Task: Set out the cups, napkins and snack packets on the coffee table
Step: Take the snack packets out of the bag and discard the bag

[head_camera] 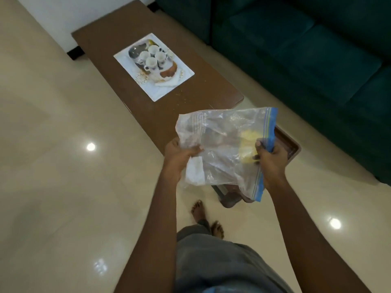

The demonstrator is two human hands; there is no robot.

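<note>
Both my hands hold a clear zip bag (224, 142) with a blue seal strip, in the air over the near end of the brown coffee table (118, 39). My left hand (179, 157) grips its left side. My right hand (269, 157) grips the blue strip on its right side. Inside the bag I see a yellow packet (248, 144) and something white (194, 170); the other contents are unclear. Farther along the table lies a white mat (156, 89) with a metal tray (133, 52), several white cups (151, 63) and a folded white napkin (167, 82).
A brown tray (293, 148) sits at the near end of the table, partly hidden by the bag. A dark green sofa (306, 49) runs along the right. Glossy cream floor tiles (53, 144) spread to the left. My bare feet (206, 218) stand near the table's corner.
</note>
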